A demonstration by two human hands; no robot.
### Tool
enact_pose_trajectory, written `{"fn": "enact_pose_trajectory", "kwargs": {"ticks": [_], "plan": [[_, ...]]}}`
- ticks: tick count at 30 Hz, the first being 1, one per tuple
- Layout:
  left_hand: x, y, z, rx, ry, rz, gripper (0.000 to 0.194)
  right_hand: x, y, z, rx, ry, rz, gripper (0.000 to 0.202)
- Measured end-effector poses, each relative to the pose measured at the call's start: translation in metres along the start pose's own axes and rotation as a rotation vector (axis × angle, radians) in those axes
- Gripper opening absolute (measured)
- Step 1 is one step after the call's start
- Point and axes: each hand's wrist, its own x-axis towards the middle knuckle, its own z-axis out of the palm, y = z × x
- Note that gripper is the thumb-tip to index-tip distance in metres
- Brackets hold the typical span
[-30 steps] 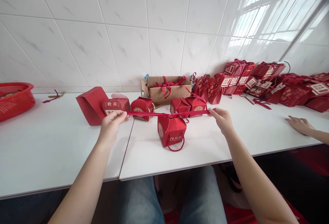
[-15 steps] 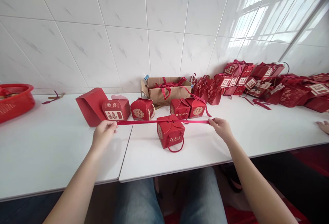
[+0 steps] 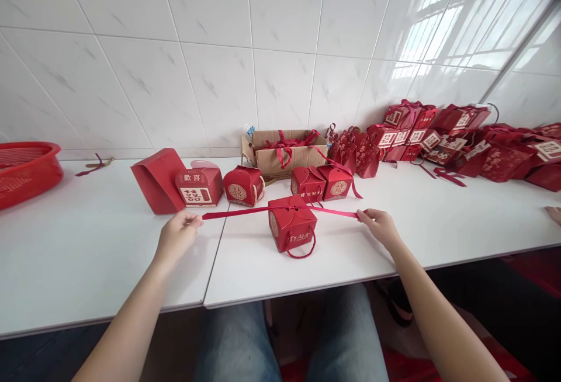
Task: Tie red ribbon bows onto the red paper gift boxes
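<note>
A small red gift box (image 3: pixel 293 229) with gold print and twisted cord handles sits on the white table in front of me. Across its folded top runs a red ribbon (image 3: pixel 236 212), stretched out to both sides. My left hand (image 3: pixel 179 233) pinches the left end of it between thumb and fingers. The right end is pinched in my right hand (image 3: pixel 380 225). Both hands are raised slightly above the table, well apart from the box. Where the ribbon crosses the box top, I cannot tell whether it is knotted or threaded through.
Behind stand more red boxes (image 3: pixel 243 186) and an open cardboard box (image 3: pixel 287 163) of ribbons. A red plastic basket (image 3: pixel 30 180) is at far left. Many finished-looking red boxes (image 3: pixel 460 142) are piled at right. Another person's hand (image 3: pixel 554 214) rests at the right edge.
Both hands have lowered a little, and the ribbon ends now slope down from the box top instead of running nearly level. The box stays in place.
</note>
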Motion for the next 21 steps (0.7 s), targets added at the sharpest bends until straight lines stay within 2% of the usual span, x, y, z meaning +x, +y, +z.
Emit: {"fn": "enact_pose_trajectory", "kwargs": {"ticks": [3, 7, 8, 11, 12, 13, 15, 18, 21], "plan": [[0.002, -0.004, -0.002, 0.009, -0.02, 0.017, 0.02, -0.001, 0.002, 0.003, 0.016, -0.029, 0.019, 0.05], [0.006, -0.008, -0.008, -0.015, -0.116, 0.055, 0.023, 0.002, 0.006, 0.002, 0.063, -0.049, 0.042, 0.045], [0.006, -0.006, -0.009, -0.016, -0.087, 0.079, 0.023, 0.003, 0.006, 0.001, 0.075, -0.035, 0.05, 0.047], [0.002, 0.009, -0.007, 0.018, 0.112, 0.219, 0.034, 0.007, -0.001, -0.002, 0.077, 0.035, 0.064, 0.053], [-0.001, 0.019, -0.004, 0.032, 0.151, 0.275, 0.036, 0.008, -0.008, -0.002, 0.084, 0.05, 0.05, 0.053], [-0.005, 0.03, 0.0, 0.034, 0.142, 0.325, 0.034, 0.008, -0.017, -0.001, 0.099, 0.05, 0.025, 0.051], [-0.015, 0.055, 0.014, -0.015, 0.007, 0.387, 0.025, 0.008, -0.041, 0.006, 0.191, -0.02, -0.065, 0.048], [-0.025, 0.089, 0.043, -0.024, -0.279, 0.394, 0.03, 0.008, -0.08, 0.023, 0.29, -0.164, -0.165, 0.046], [-0.025, 0.107, 0.07, 0.126, -0.364, 0.329, 0.041, 0.012, -0.108, 0.04, 0.272, -0.316, -0.179, 0.044]]}}
